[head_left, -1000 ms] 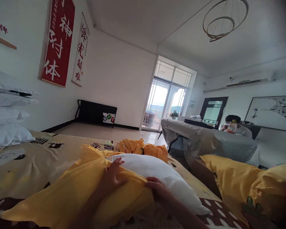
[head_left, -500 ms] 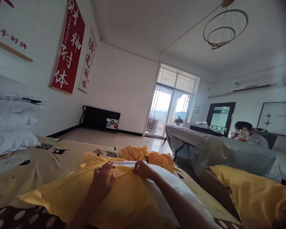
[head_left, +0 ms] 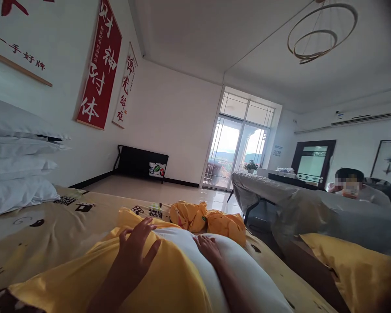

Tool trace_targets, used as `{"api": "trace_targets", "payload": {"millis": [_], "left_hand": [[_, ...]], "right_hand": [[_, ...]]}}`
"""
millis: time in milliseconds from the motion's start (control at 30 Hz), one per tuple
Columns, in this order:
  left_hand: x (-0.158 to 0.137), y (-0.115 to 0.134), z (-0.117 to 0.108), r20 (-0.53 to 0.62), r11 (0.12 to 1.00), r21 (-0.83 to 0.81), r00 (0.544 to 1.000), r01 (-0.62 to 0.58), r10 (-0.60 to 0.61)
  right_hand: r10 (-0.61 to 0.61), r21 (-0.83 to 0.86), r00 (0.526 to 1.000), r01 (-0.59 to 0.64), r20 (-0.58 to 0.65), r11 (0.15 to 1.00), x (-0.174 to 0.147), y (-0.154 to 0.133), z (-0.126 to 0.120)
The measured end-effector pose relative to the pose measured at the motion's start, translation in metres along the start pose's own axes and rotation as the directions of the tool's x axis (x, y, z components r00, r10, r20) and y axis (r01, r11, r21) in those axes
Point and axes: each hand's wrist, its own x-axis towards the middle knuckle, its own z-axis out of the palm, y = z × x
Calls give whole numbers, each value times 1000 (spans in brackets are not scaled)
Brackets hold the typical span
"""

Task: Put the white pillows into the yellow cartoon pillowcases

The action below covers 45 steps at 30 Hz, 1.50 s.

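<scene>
A white pillow (head_left: 247,269) lies in front of me on the bed, partly covered by a yellow pillowcase (head_left: 172,269). My left hand (head_left: 138,245) rests over the pillowcase with its fingers spread, near the fabric's far edge. On the bare white part, my right hand (head_left: 210,248) lies with its fingers stretched over the pillow's surface, beside the case's edge and apart from it. How deep the pillow sits inside the case is hidden. Just beyond both hands is a bunched orange-yellow cloth (head_left: 208,219).
White pillows (head_left: 19,169) are stacked at the left on the patterned sheet (head_left: 81,226). Another yellow pillow (head_left: 361,265) lies at the right. Behind it, a person (head_left: 358,191) sits at a plastic-covered table (head_left: 299,200). A black folded frame (head_left: 139,163) leans by the wall.
My right hand has let go of the pillowcase edge and moved onto the white pillow, where more white now shows. My left hand's fingers have spread. The view has shifted slightly.
</scene>
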Motion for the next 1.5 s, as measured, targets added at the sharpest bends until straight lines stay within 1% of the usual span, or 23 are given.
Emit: {"api": "trace_targets", "payload": {"millis": [100, 200, 400, 500, 533, 567, 600, 633, 667, 700, 733, 767, 833, 900, 933, 1000, 1100, 1133, 1233, 1300, 1400, 1433, 1500], "left_hand": [[1, 0, -6, -27, 1000, 0, 1000, -5, 5], [3, -5, -10, -38, 1000, -9, 999, 11, -11], [8, -18, -12, 26, 999, -4, 999, 36, -36], [5, -12, -12, -41, 1000, 3, 999, 10, -10], [3, -6, -12, -69, 1000, 10, 997, -23, 24], [0, 0, -13, -94, 997, 19, 993, -69, 70], [-4, 8, -14, -112, 992, 32, 986, -118, 121], [-8, 16, -15, -125, 984, 48, 977, -170, 174], [-11, 25, -16, -136, 972, 70, 964, -223, 230], [-14, 35, -16, -153, 957, 102, 947, -270, 283], [-16, 45, -16, -175, 941, 140, 928, -308, 330], [-17, 55, -15, -198, 925, 183, 909, -334, 368], [-14, 76, -13, -226, 902, 262, 886, -344, 404], [-4, 97, -12, -223, 905, 320, 906, -280, 359], [3, 108, -13, -191, 903, 345, 923, -255, 334], [20, 127, -17, -46, 878, 389, 946, -278, 320], [43, 148, -24, 199, 819, 423, 922, -387, 333], [49, 153, -26, 237, 808, 443, 919, -390, 314], [60, 162, -32, 266, 783, 508, 930, -359, 254], [61, 167, -37, 299, 787, 505, 928, -353, 224], [55, 177, -46, 355, 809, 488, 921, -327, 158], [52, 181, -49, 363, 811, 492, 921, -316, 139], [46, 190, -55, 367, 802, 509, 921, -314, 128]], "right_hand": [[13, -17, 999, -14, -38, 1000, -10, 1, 21], [46, -13, 995, -48, -93, 999, -14, 3, 26], [143, 14, 967, -143, -210, 990, -31, -6, 19], [164, -8, 947, -173, -275, 985, -54, -17, 9], [137, -26, 935, -154, -328, 988, -64, -21, 4], [76, -55, 906, -109, -416, 993, -76, -26, 0], [-19, -99, 849, -39, -529, 994, -90, -32, -5], [-139, -160, 754, 45, -642, 986, -104, -38, -11], [-258, -230, 633, 128, -730, 965, -118, -44, -18], [-353, -294, 516, 195, -780, 936, -132, -50, -24], [-411, -336, 436, 242, -800, 910, -145, -55, -31], [-445, -359, 390, 274, -806, 892, -157, -59, -36], [-474, -380, 354, 305, -806, 873, -176, -63, -45], [-487, -395, 335, 306, -807, 866, -189, -65, -49], [-489, -400, 330, 303, -807, 865, -194, -65, -50], [-480, -394, 325, 297, -815, 870, -201, -66, -50], [-452, -364, 350, 289, -820, 885, -210, -70, -48], [-449, -358, 364, 290, -816, 887, -214, -72, -47], [-464, -363, 417, 300, -782, 882, -226, -74, -51], [-513, -372, 475, 363, -715, 855, -235, -69, -66], [-607, -289, 616, 542, -502, 789, -239, -46, -114], [-599, -245, 668, 552, -443, 797, -237, -35, -134], [-504, -254, 722, 436, -474, 864, -229, -15, -167]]}}
